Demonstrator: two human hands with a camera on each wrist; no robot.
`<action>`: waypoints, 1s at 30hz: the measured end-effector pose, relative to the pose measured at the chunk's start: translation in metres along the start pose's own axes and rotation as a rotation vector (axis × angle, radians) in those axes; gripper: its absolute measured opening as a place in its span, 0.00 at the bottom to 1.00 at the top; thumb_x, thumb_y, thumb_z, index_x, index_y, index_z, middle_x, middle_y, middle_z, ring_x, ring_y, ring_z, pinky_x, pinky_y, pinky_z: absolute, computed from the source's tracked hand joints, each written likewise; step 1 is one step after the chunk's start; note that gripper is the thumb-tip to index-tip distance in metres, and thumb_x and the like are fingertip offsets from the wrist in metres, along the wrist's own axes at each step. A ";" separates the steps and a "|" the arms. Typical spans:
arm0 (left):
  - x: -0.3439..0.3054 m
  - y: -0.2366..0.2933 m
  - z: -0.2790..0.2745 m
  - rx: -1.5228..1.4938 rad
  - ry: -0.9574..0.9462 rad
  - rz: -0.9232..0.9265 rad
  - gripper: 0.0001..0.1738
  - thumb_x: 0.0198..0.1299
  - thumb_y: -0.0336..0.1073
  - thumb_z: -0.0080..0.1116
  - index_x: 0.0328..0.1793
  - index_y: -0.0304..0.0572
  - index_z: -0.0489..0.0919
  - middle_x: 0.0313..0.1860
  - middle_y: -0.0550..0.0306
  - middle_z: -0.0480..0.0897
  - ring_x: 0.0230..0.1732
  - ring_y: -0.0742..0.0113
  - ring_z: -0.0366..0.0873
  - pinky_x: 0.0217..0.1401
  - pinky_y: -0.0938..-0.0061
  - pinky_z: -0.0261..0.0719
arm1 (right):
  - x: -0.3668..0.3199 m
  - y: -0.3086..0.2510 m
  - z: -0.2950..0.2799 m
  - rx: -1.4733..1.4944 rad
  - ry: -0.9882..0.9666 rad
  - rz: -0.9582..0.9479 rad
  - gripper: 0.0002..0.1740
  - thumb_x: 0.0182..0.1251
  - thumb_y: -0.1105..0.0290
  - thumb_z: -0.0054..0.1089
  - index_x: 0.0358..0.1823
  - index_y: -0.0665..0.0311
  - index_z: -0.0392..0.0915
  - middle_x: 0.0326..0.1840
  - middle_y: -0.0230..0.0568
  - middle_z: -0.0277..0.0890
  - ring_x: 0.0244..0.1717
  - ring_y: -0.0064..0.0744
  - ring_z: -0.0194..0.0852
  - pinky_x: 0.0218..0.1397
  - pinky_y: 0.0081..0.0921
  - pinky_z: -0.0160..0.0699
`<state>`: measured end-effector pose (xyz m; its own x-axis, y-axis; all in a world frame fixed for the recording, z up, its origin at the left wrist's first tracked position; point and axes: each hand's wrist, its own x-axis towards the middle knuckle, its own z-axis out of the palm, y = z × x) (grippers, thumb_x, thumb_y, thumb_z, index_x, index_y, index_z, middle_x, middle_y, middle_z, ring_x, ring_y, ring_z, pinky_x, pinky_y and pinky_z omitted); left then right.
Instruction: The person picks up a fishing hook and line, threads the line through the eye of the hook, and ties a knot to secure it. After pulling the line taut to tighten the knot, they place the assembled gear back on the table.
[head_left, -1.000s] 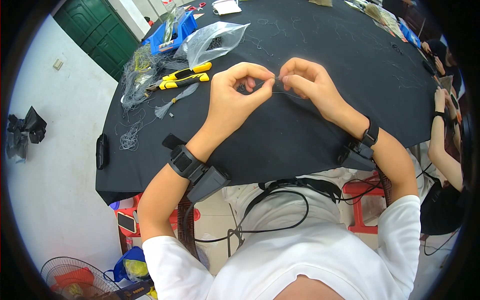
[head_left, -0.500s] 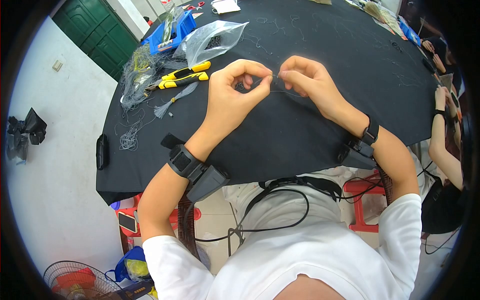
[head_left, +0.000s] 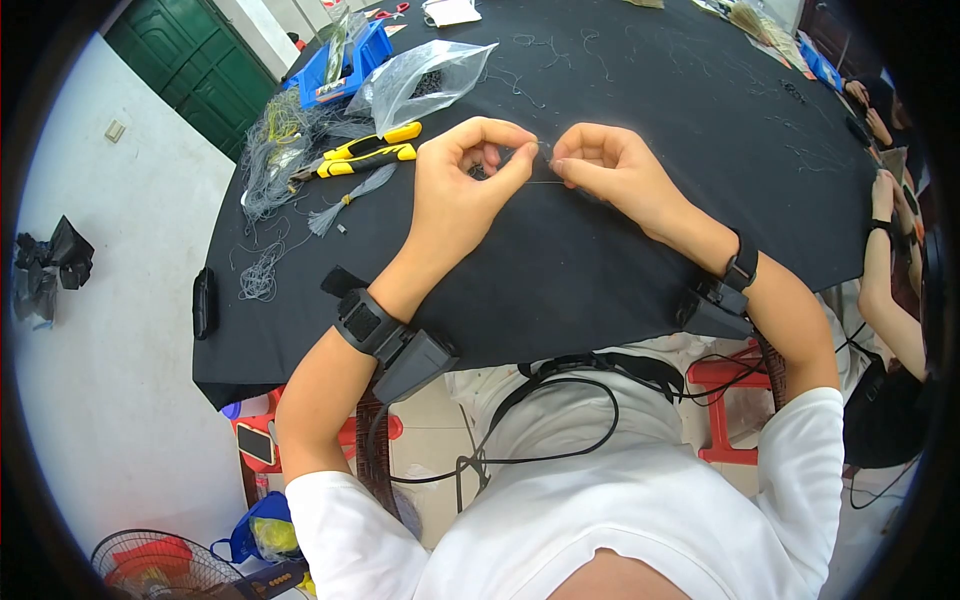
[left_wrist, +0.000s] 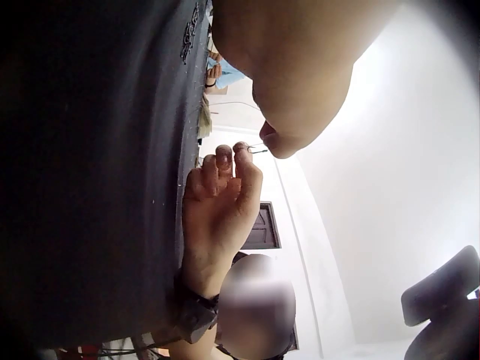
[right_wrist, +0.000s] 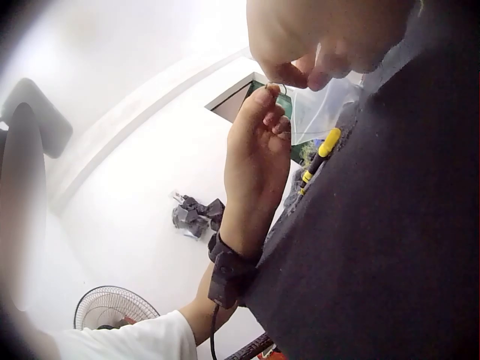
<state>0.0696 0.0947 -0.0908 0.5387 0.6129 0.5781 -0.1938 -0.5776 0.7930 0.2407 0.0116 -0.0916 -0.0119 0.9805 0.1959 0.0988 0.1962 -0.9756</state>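
My left hand (head_left: 462,185) pinches a small dark fish hook (right_wrist: 283,88) between thumb and index fingertip. My right hand (head_left: 625,180) is close beside it, its thumb and index finger pinching thin fishing line (head_left: 545,183). The line runs between the two hands, held over the black-covered table (head_left: 480,290). In the left wrist view the hook shows as a dark sliver in the gap between both hands' fingertips. The other fingers of each hand curl inward. What lies inside the pinches is mostly hidden.
Yellow-and-black pliers (head_left: 370,160), a tied grey line bundle (head_left: 350,200) and tangled line (head_left: 265,275) lie left of my hands. Behind them are a clear plastic bag (head_left: 425,85) and a blue bin (head_left: 345,65). Another person's arm (head_left: 885,270) is at the right edge.
My left fingertips have shifted slightly left and up, and the gap between the two hands has widened a little. Both hands keep their pinches.
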 end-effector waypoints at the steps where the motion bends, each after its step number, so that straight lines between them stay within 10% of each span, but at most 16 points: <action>1: 0.000 -0.001 0.000 0.001 0.024 -0.001 0.05 0.50 0.27 0.62 0.34 0.34 0.82 0.31 0.63 0.81 0.29 0.83 0.66 0.32 0.87 0.66 | 0.000 0.002 0.000 -0.009 -0.007 0.000 0.08 0.61 0.70 0.57 0.37 0.68 0.76 0.31 0.28 0.75 0.31 0.10 0.68 0.35 0.09 0.66; 30: -0.002 -0.003 0.000 -0.046 0.047 -0.094 0.06 0.52 0.28 0.63 0.35 0.33 0.83 0.27 0.66 0.80 0.27 0.85 0.66 0.28 0.90 0.64 | -0.002 0.003 0.005 -0.039 -0.120 -0.030 0.06 0.60 0.72 0.59 0.32 0.68 0.76 0.27 0.27 0.73 0.28 0.10 0.67 0.30 0.09 0.65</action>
<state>0.0693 0.0952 -0.0939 0.5175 0.6884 0.5081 -0.1820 -0.4917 0.8515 0.2360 0.0106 -0.0950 -0.1339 0.9685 0.2100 0.1348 0.2277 -0.9643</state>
